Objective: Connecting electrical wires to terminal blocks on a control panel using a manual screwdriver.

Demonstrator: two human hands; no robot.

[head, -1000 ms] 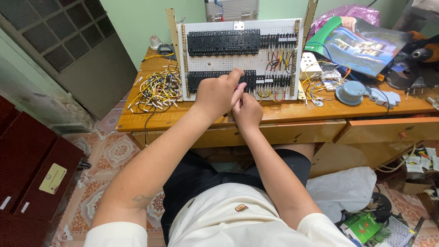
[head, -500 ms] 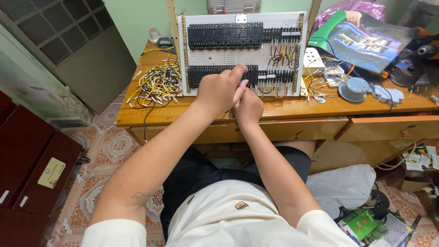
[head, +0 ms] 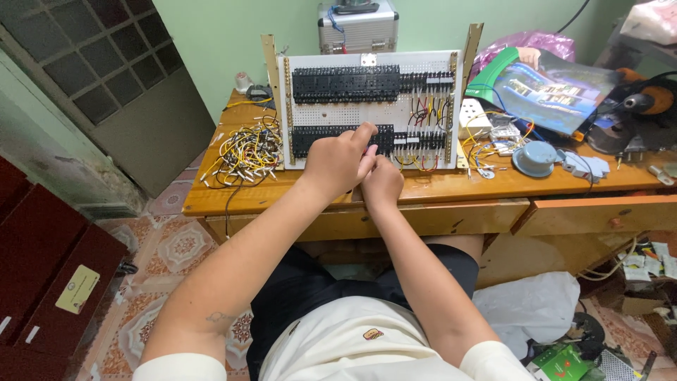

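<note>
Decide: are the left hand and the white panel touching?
Touching. The head view shows the left hand with its fingertips pressed on the black blocks of the white panel.

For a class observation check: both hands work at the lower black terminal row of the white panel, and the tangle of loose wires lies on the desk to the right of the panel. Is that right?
Not quite. The head view shows the loose wires lying left of the white panel, not right. Both the left hand and right hand are at the lower black terminal row.

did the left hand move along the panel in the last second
No. The left hand stays over the lower black terminal row of the white panel, beside the right hand; only the camera shifted.
</note>
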